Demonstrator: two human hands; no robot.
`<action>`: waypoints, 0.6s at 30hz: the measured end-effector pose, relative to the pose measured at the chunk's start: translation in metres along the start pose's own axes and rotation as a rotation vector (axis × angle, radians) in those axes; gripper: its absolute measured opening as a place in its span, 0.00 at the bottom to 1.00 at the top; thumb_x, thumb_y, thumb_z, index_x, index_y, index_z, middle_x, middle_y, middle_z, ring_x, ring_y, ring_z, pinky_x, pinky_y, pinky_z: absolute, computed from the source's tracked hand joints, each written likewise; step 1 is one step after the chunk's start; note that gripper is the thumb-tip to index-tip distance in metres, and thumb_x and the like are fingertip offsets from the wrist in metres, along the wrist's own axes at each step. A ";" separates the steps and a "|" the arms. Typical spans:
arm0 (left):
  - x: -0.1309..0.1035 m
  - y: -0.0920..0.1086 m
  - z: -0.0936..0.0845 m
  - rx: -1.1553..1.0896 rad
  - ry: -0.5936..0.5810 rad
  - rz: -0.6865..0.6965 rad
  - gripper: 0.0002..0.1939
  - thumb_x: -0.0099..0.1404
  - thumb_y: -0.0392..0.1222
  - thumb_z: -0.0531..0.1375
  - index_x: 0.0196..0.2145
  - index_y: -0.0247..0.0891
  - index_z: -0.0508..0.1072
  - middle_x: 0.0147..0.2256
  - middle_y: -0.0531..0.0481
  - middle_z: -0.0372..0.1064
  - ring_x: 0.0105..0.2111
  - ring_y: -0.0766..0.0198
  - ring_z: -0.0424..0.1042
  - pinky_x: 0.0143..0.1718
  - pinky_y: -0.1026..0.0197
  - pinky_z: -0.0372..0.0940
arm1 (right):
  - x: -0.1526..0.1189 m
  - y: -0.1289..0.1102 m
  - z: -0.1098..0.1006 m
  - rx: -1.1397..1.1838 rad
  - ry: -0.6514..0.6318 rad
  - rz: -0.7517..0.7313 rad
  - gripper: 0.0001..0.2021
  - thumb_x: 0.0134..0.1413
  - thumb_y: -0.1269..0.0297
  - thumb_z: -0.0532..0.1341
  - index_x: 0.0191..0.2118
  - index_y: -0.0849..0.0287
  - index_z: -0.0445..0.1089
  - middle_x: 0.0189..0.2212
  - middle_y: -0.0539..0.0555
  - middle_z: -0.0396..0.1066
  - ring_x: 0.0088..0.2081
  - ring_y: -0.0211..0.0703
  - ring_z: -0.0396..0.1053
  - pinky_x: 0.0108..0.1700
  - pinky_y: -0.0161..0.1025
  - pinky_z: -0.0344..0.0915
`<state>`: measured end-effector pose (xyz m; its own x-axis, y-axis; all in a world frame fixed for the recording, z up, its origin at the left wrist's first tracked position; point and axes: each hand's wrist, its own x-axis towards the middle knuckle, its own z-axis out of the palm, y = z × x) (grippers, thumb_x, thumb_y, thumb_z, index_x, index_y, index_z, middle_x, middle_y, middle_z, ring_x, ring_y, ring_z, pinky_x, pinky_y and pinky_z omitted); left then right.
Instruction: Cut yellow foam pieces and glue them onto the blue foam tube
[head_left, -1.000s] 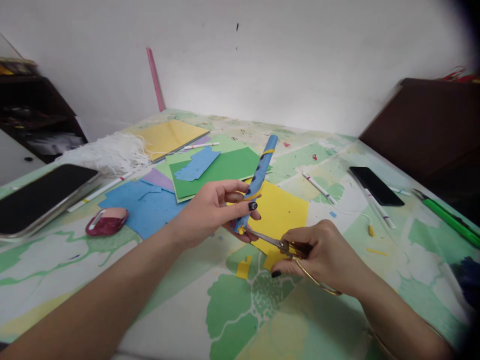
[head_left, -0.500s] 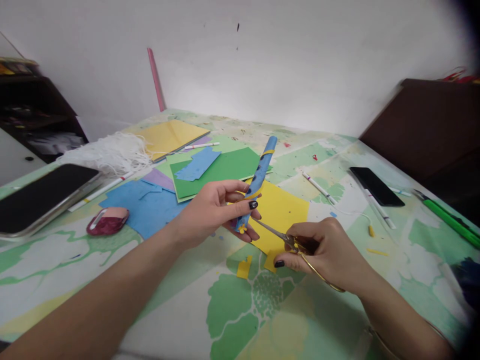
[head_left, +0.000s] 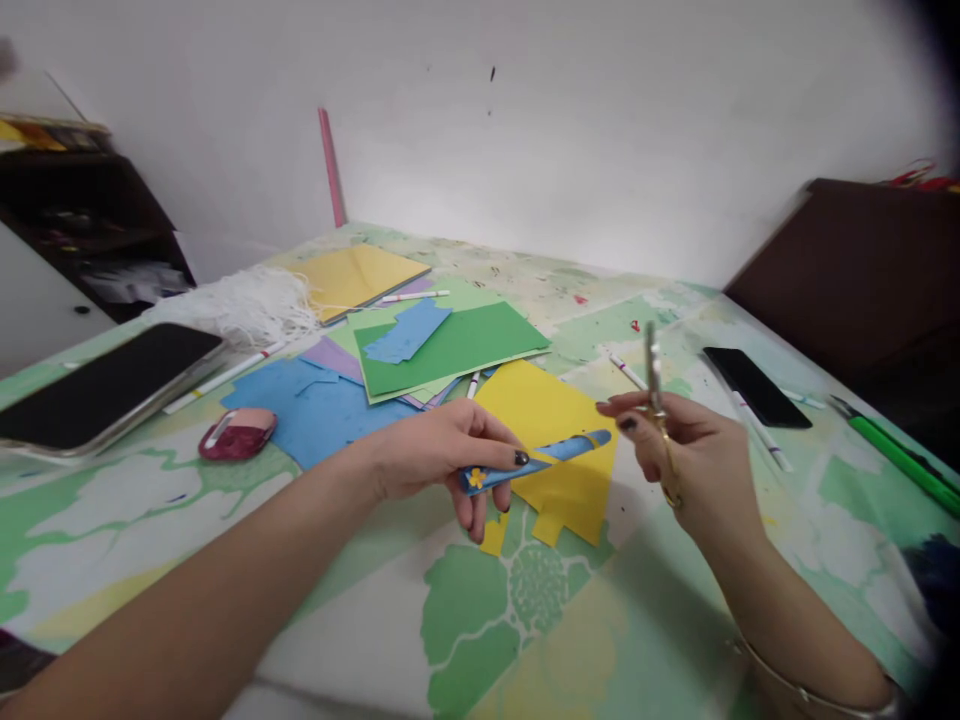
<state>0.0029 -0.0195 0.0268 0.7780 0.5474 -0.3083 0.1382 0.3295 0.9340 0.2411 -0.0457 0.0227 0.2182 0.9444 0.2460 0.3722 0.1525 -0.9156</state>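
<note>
My left hand [head_left: 457,455] grips a blue rolled paper tube [head_left: 574,448] with a yellow strip wound on it. A small yellow flower [head_left: 477,478] sits at the tube's near end. The tube lies almost level, pointing right, above a yellow sheet [head_left: 555,400]. Off to the right, my right hand [head_left: 686,440] holds gold-handled scissors [head_left: 654,370] with the blades upward, apart from the tube. Yellow paper scraps [head_left: 493,535] rest on the table below my left hand.
Green sheets [head_left: 457,345] and blue paper [head_left: 322,415] lie behind and left. A phone [head_left: 112,385], an earphone case [head_left: 238,434] and white string [head_left: 240,305] are at left. At right are another phone [head_left: 757,388], markers [head_left: 761,430] and a green cutter [head_left: 904,462].
The tube has swung from nearly upright to almost level. My right hand has moved up and right, away from the tube, and the scissors now point upward. The view has shifted slightly.
</note>
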 end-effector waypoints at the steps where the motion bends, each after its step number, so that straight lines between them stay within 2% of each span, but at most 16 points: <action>1: 0.000 0.000 -0.001 0.001 -0.021 -0.006 0.08 0.63 0.41 0.57 0.35 0.33 0.73 0.25 0.48 0.72 0.16 0.68 0.70 0.13 0.72 0.61 | 0.002 0.001 0.001 -0.005 -0.078 0.014 0.14 0.38 0.58 0.69 0.32 0.61 0.75 0.26 0.55 0.75 0.17 0.33 0.62 0.17 0.33 0.60; 3: 0.000 -0.001 -0.003 -0.001 -0.046 -0.005 0.09 0.63 0.41 0.57 0.37 0.33 0.73 0.25 0.48 0.72 0.14 0.68 0.68 0.11 0.72 0.58 | 0.004 0.003 0.002 0.006 -0.212 0.037 0.16 0.31 0.61 0.72 0.31 0.60 0.75 0.29 0.57 0.77 0.26 0.43 0.72 0.26 0.37 0.69; 5: 0.001 -0.002 -0.006 -0.010 -0.039 0.013 0.10 0.62 0.40 0.58 0.40 0.33 0.73 0.23 0.49 0.72 0.13 0.70 0.67 0.10 0.73 0.56 | 0.004 0.006 0.003 0.026 -0.316 0.052 0.18 0.27 0.62 0.73 0.32 0.60 0.76 0.31 0.58 0.77 0.35 0.51 0.74 0.35 0.41 0.72; 8: 0.002 -0.002 -0.009 -0.037 -0.011 0.039 0.10 0.62 0.39 0.58 0.40 0.34 0.72 0.22 0.50 0.71 0.13 0.71 0.66 0.10 0.74 0.55 | 0.002 0.010 0.003 -0.023 -0.421 0.044 0.21 0.29 0.60 0.73 0.35 0.62 0.76 0.33 0.59 0.77 0.37 0.54 0.74 0.38 0.45 0.73; 10: 0.003 -0.002 -0.010 -0.054 0.021 0.045 0.11 0.64 0.42 0.57 0.40 0.33 0.72 0.21 0.49 0.71 0.13 0.71 0.66 0.10 0.74 0.56 | 0.000 0.014 0.003 -0.081 -0.427 0.018 0.20 0.32 0.60 0.72 0.37 0.62 0.76 0.35 0.60 0.77 0.36 0.53 0.74 0.38 0.46 0.72; 14: 0.003 0.002 -0.010 -0.157 0.145 0.063 0.21 0.66 0.54 0.51 0.44 0.32 0.69 0.25 0.44 0.73 0.18 0.64 0.72 0.18 0.68 0.67 | -0.001 0.019 0.005 -0.109 -0.365 -0.008 0.18 0.35 0.59 0.70 0.35 0.62 0.76 0.31 0.57 0.77 0.33 0.50 0.73 0.34 0.43 0.71; 18: 0.006 0.005 -0.010 -0.355 0.281 0.202 0.24 0.66 0.57 0.48 0.40 0.31 0.68 0.26 0.42 0.72 0.23 0.60 0.74 0.23 0.66 0.69 | -0.002 0.017 0.011 -0.118 -0.245 0.042 0.16 0.36 0.59 0.69 0.34 0.63 0.75 0.28 0.57 0.76 0.29 0.47 0.72 0.29 0.39 0.68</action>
<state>0.0022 -0.0071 0.0279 0.5658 0.7973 -0.2101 -0.2536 0.4107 0.8758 0.2373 -0.0418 0.0029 0.0158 0.9936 0.1114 0.4730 0.0908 -0.8764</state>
